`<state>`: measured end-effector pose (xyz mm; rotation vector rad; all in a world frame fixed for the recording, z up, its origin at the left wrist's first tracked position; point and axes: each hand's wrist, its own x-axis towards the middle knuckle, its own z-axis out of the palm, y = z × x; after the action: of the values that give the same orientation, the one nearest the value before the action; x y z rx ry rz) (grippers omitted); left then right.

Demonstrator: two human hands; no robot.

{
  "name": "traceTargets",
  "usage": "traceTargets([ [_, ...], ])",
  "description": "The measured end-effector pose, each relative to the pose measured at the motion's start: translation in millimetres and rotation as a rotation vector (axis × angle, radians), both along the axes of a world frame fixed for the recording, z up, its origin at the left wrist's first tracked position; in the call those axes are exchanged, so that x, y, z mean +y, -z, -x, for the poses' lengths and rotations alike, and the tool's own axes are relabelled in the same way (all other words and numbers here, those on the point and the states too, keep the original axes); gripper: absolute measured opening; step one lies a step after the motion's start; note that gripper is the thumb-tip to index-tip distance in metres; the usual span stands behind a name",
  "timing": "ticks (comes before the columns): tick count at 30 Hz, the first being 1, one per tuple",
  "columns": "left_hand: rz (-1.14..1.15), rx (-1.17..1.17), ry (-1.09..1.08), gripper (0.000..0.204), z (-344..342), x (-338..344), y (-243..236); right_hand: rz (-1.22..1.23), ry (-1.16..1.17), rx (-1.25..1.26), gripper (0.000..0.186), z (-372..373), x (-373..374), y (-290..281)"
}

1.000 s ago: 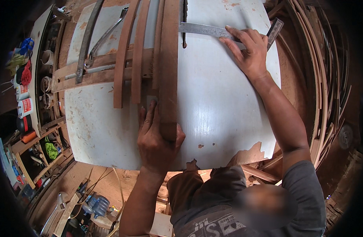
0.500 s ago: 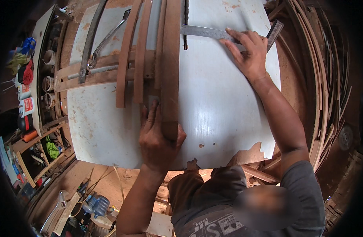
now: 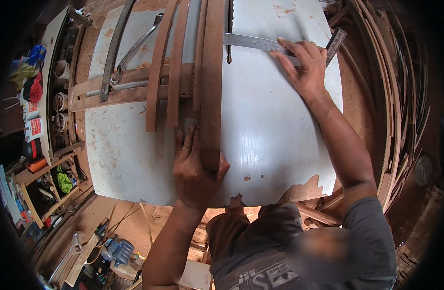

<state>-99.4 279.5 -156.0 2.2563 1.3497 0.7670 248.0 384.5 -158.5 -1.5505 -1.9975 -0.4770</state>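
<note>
A long brown wooden board point(image 3: 211, 92) lies lengthwise across the white tabletop point(image 3: 270, 125). My left hand point(image 3: 199, 169) is wrapped round its near end, with the thumb at the right side and the fingers along the left. In my right hand point(image 3: 304, 63) is a try square, its metal blade point(image 3: 253, 42) lying across the tabletop and its dark handle point(image 3: 335, 46) standing out past my fingers. The blade's tip is at the board's right edge; whether it touches I cannot tell. Just beside that tip runs a dark slot with a toothed saw blade point(image 3: 229, 21).
Left of the board lie two thin wooden strips point(image 3: 159, 82), wooden crosspieces point(image 3: 120, 96), a wrench point(image 3: 135, 48) and a dark metal bar point(image 3: 111, 58). Long timber strips point(image 3: 388, 106) stand beyond the right edge. A shelf point(image 3: 53, 96) with tubs is at the far left.
The view has shifted slightly, so things on the table sit a little further right and lower. Both hands keep their holds on the board and the try square.
</note>
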Motion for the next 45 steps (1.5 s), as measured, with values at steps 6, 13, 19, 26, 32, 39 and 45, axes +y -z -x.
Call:
traceTargets([
  [6, 0.031, -0.001, 0.003, 0.07, 1, 0, 2, -0.009, 0.002, 0.002, 0.034, 0, 0, 1],
  [13, -0.002, -0.003, 0.008, 0.067, 1, 1, 2, -0.031, -0.001, 0.002, 0.034, 2, 0, 1],
  [19, 0.005, -0.011, 0.006, 0.067, 1, 1, 5, -0.025, 0.004, -0.003, 0.035, 0, 0, 2],
  [26, 0.107, -0.052, -0.034, 0.066, 1, -1, 1, -0.009, 0.024, -0.034, 0.036, 1, -2, -1],
  [32, -0.028, -0.001, 0.012, 0.063, -3, 4, -7, -0.073, 0.052, 0.061, 0.035, -22, 33, -8],
  [39, 0.044, -0.029, 0.033, 0.064, -6, 4, -14, -0.111, 0.088, 0.072, 0.033, -63, 133, 2],
  [45, 0.136, -0.022, 0.002, 0.061, -4, 4, -15, -0.058, 0.013, 0.04, 0.034, -69, 158, 14],
])
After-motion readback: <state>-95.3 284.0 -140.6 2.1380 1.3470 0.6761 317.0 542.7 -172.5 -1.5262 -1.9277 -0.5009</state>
